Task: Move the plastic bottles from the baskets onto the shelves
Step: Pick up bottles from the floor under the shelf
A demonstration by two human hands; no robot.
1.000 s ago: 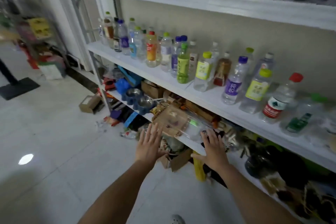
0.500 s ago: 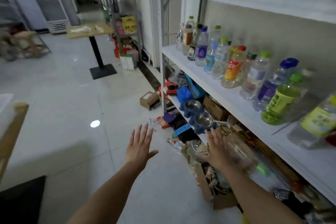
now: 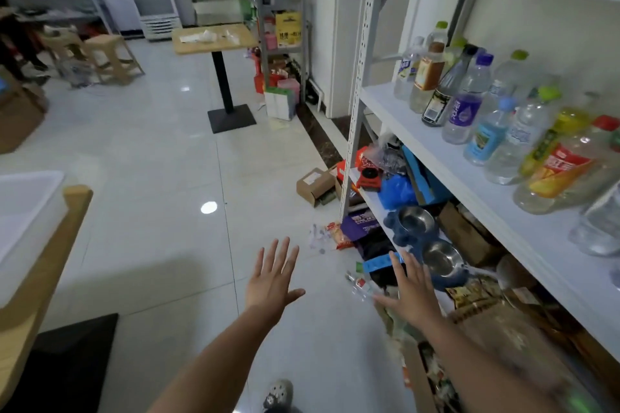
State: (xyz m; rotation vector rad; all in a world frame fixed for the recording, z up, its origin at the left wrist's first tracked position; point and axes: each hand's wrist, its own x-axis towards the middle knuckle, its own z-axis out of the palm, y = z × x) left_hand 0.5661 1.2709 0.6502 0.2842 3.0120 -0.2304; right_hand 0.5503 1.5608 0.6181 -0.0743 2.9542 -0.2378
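Observation:
Several plastic bottles (image 3: 469, 104) with coloured caps and labels stand in rows on the white middle shelf (image 3: 446, 157) at the right. My left hand (image 3: 271, 278) is stretched out flat over the floor tiles, fingers spread, holding nothing. My right hand (image 3: 411, 292) is also spread and empty, low beside the bottom shelf, well below the bottles. At the left edge, a white tub (image 3: 23, 211) rests on a wooden table (image 3: 40, 265); what is inside it is hidden.
The bottom shelf holds steel bowls (image 3: 416, 221), a blue bag and boxes. A cardboard box (image 3: 313, 185) and wrappers lie on the floor by the shelf post. A pedestal table (image 3: 218, 43), wooden stools (image 3: 107, 57) and a fridge stand further back on the tiled floor.
My view has swung left, away from the shelf towards the room. Both hands stay empty and spread; the shelf of bottles has slid to the right edge.

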